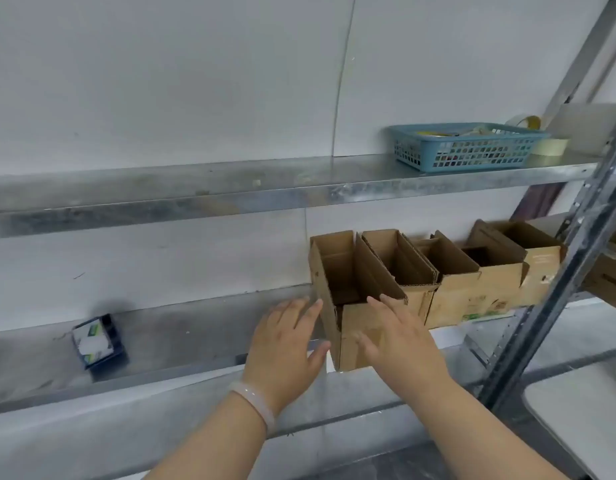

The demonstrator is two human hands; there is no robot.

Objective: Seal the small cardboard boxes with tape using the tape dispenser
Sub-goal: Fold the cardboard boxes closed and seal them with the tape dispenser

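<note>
My right hand (400,336) lies flat against the box (336,268) (flaps up); my left hand (282,341) hovers just left of it.

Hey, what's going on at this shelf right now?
A person has both hands at the leftmost open cardboard box in the row of boxes on the lower shelf. The left hand is at its left side and the right hand lies across its front, fingers straight, not gripping. Its flaps stand up, unsealed. A tape roll sits beside the blue basket on the upper shelf.
</note>
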